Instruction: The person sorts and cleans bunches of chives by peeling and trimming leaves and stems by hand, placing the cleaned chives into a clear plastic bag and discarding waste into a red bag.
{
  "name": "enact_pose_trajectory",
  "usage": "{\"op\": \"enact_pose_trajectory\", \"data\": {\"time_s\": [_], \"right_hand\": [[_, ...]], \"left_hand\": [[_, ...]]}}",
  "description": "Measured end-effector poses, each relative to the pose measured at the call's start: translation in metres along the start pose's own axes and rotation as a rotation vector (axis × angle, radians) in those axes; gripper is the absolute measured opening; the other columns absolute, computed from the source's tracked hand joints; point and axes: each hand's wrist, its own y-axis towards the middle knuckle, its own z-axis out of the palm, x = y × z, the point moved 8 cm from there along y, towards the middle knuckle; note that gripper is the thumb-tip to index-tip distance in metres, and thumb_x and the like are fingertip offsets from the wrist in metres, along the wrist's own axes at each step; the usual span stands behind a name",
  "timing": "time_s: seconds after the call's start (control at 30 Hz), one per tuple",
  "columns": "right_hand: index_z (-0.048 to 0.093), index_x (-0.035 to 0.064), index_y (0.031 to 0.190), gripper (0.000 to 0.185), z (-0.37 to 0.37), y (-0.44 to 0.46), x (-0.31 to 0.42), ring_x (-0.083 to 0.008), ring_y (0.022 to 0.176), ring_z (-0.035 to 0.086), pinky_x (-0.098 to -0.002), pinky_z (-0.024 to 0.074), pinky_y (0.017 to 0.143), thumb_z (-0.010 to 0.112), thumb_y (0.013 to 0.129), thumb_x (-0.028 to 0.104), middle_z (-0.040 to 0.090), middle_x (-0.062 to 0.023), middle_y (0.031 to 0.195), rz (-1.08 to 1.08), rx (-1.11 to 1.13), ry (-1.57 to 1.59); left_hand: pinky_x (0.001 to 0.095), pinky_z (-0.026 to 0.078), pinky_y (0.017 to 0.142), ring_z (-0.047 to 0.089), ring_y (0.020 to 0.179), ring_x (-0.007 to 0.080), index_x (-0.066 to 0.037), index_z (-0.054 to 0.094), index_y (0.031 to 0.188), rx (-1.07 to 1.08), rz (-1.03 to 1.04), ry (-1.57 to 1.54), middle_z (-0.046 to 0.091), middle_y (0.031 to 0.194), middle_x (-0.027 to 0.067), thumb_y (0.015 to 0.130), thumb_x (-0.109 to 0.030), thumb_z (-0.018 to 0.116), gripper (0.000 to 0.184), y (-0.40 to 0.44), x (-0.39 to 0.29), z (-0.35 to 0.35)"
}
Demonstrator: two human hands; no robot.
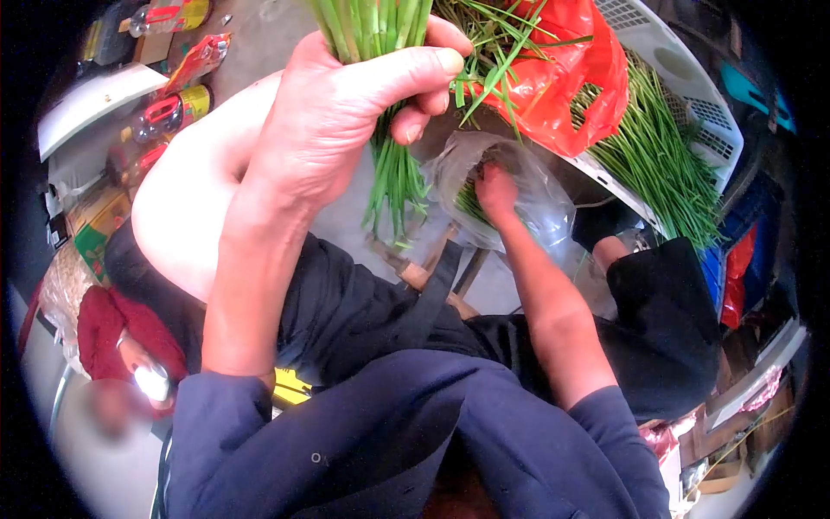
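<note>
Left hand point(367, 93) clamped round stalks point(367, 30), above and below | right hand point(495, 192) in bag point(543, 195), grip unclear

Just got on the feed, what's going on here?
A person's left hand grips a bunch of green chives, while the right hand reaches into a clear plastic bag that has greens inside; its fingertips are hard to make out. More long stalks lie in a white crate, near a red plastic bag.
</note>
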Motion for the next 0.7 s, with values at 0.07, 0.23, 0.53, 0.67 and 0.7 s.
{"op": "enact_pose_trajectory", "data": {"time_s": [0.07,0.23,0.53,0.67,0.7], "right_hand": [[0.060,0.0052,0.081,0.017,0.000,0.004,-0.002,-0.0381,0.075,0.062,-0.0491,0.0497,0.066,0.060,0.071,0.019,0.063,-0.0194,0.079,0.041,0.082,-0.007],[0.064,0.0046,0.079,0.018,-0.008,0.007,-0.006,-0.0308,0.065,0.063,-0.0418,0.0511,0.060,0.062,0.071,0.020,0.064,-0.0171,0.069,-0.062,0.248,0.046],[0.061,0.0053,0.071,0.012,-0.112,-0.018,0.022,-0.0086,0.054,0.052,-0.0249,0.0434,0.051,0.068,0.075,0.015,0.054,0.0014,0.061,0.177,0.594,0.810],[0.063,0.0049,0.076,0.012,-0.169,-0.030,0.043,-0.0074,0.055,0.051,-0.0230,0.0436,0.052,0.068,0.076,0.015,0.057,0.0007,0.068,0.176,0.496,1.054],[0.063,0.0055,0.078,0.011,-0.183,-0.031,0.049,-0.0064,0.055,0.049,-0.0220,0.0417,0.052,0.068,0.077,0.015,0.056,0.0019,0.068,0.174,0.442,1.111]], "left_hand": [[0.0216,0.034,0.048,0.045,0.051,0.0091,0.001,0.061,0.100,-0.017,-0.015,0.012,0.055,0.068,0.0033,0.083,-0.015,0.064,0.025,0.000,0.000,0.000],[0.0218,0.035,0.050,0.045,0.052,0.0089,0.000,0.061,0.100,0.022,0.036,0.039,0.055,0.069,0.0034,0.082,-0.017,0.064,0.025,-0.002,-0.004,0.006],[0.0212,0.038,0.052,0.050,0.055,0.0079,0.000,0.063,0.096,0.130,0.121,0.055,0.062,0.074,0.0035,0.081,-0.015,0.066,0.021,0.000,0.017,0.003],[0.0218,0.040,0.051,0.051,0.053,0.0084,-0.002,0.063,0.091,0.221,0.097,0.095,0.063,0.075,0.0045,0.079,-0.013,0.066,0.017,0.003,0.034,0.011],[0.0223,0.040,0.050,0.051,0.053,0.0085,-0.002,0.062,0.089,0.227,0.087,0.124,0.063,0.075,0.0044,0.078,-0.013,0.067,0.016,0.003,0.039,0.013]]}}
